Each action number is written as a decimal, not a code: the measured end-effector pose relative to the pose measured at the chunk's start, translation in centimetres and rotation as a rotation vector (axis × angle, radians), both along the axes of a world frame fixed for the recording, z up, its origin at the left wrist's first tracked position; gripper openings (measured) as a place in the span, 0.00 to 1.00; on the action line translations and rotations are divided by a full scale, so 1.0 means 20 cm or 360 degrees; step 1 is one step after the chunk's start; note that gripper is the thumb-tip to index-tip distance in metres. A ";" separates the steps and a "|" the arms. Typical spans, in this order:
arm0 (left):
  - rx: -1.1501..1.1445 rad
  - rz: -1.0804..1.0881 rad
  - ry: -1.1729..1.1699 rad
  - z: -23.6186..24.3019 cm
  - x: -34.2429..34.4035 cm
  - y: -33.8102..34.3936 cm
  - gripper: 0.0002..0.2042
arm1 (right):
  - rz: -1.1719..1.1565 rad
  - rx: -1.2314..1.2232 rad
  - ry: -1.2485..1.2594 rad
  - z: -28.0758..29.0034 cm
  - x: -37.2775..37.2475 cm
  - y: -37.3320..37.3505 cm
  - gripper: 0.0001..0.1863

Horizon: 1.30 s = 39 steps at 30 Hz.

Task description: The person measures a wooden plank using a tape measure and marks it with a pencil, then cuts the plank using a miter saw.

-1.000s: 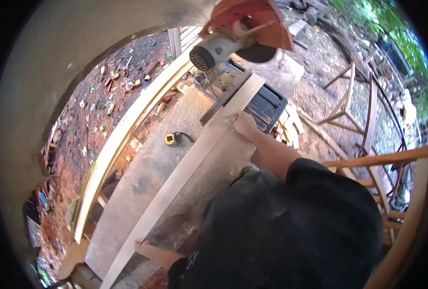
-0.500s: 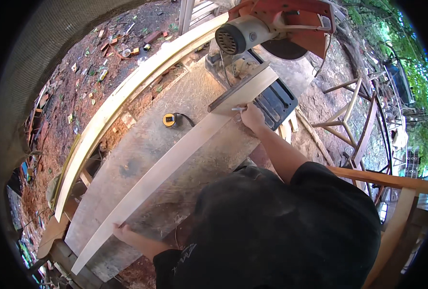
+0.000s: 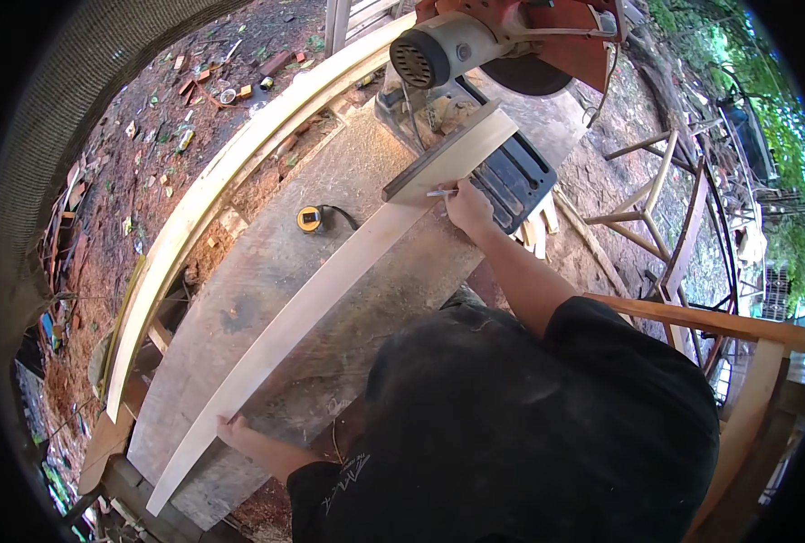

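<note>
A long, pale wooden board [image 3: 304,312] lies slantwise across the worktable, its far end on the base of a chop saw [image 3: 518,181] against a dark wooden fence [image 3: 438,152]. My left hand [image 3: 239,433] grips the board's edge near its close, lower-left end. Close to the saw base, my right hand [image 3: 467,208] pinches a thin, whitish pen-like marker [image 3: 440,193] over the board's near edge. The saw's red head and round blade [image 3: 531,76] are raised above the board's far end.
A yellow-and-black tape measure [image 3: 309,218] lies on the dusty worktable [image 3: 266,271], left of the board. Beyond it stretches a long curved timber [image 3: 205,195]. Wooden frame pieces [image 3: 647,213] stand at right, and a wooden rail [image 3: 701,323] runs beside my right arm.
The whole view has shifted slightly, with the saw now a little higher and further left. Both hands keep their holds; the marker looks turned slightly flatter.
</note>
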<state>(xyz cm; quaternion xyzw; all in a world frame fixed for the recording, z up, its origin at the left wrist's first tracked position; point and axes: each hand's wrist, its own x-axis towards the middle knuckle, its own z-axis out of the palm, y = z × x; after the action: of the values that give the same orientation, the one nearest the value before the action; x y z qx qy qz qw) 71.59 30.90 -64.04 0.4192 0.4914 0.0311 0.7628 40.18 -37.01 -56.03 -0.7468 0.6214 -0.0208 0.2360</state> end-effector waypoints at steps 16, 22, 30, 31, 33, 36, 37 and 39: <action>0.2222 -0.1429 -0.1721 0.34 -0.45 -1.65 0.13 | 0.1639 -0.0634 -0.0764 1.97 0.31 -0.49 0.16; 0.1726 -0.2581 -0.1949 0.51 -0.81 -2.37 0.22 | 0.1524 -0.0330 0.0913 2.07 0.41 -1.06 0.20; 0.2221 -0.2712 -0.2015 0.35 -0.90 -2.53 0.21 | 0.0668 0.0874 0.0056 2.03 0.35 -0.97 0.16; 0.2203 -0.2733 -0.2016 0.35 -0.91 -2.53 0.21 | 0.0650 0.0882 0.0065 2.00 0.31 -1.00 0.16; 0.2225 -0.2673 -0.2093 0.39 -0.92 -2.54 0.20 | 0.1014 0.0608 0.0193 1.92 0.22 -1.10 0.15; 0.2244 -0.2591 -0.2099 0.38 -0.92 -2.53 0.20 | 0.0966 0.0569 0.0178 1.87 0.17 -1.05 0.15; 0.2206 -0.2592 -0.2088 0.39 -0.93 -2.54 0.20 | 0.1011 0.0455 0.0160 1.83 0.11 -1.10 0.14; 0.2235 -0.2573 -0.2077 0.39 -0.93 -2.52 0.20 | 0.0962 0.0530 0.0106 1.84 0.09 -0.93 0.13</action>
<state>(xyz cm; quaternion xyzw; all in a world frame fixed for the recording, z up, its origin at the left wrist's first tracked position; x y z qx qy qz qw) 53.08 -19.46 -56.33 0.8221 -0.4974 0.0113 0.2768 42.08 -55.70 -19.32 -0.8486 0.3743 0.1760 0.3297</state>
